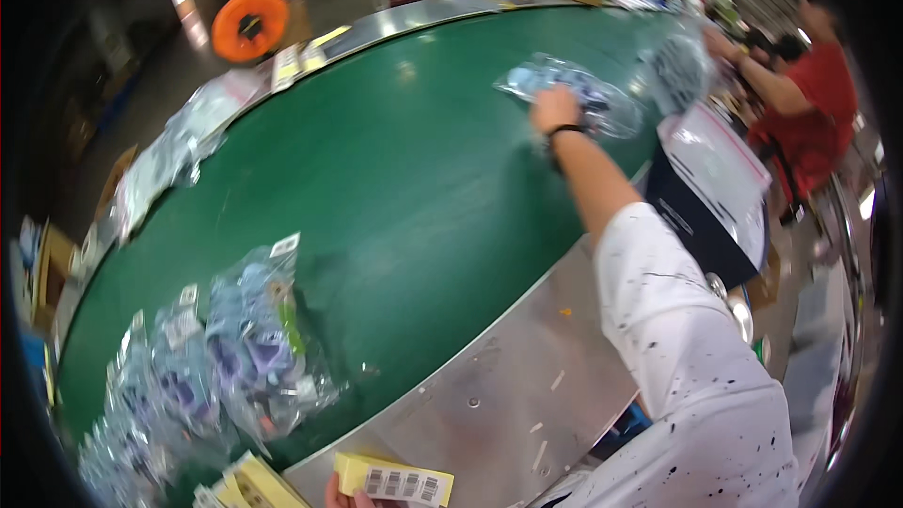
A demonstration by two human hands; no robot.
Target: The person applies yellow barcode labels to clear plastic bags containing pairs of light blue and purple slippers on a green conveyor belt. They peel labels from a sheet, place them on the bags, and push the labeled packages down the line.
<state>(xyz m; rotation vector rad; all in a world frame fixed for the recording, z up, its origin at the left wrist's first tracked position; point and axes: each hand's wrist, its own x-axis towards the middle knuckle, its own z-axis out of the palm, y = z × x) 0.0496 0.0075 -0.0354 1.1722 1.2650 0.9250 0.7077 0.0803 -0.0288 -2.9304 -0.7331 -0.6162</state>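
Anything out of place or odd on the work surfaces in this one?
Only minor litter: an orange scrap and a few white strips lie scattered on the metal ledge, unlike the bags grouped on the green surface. Nothing else stands out.

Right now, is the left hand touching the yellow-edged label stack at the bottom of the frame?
Touching. The head view shows the left hand with its fingers against the left end of the label stack, no gap between.
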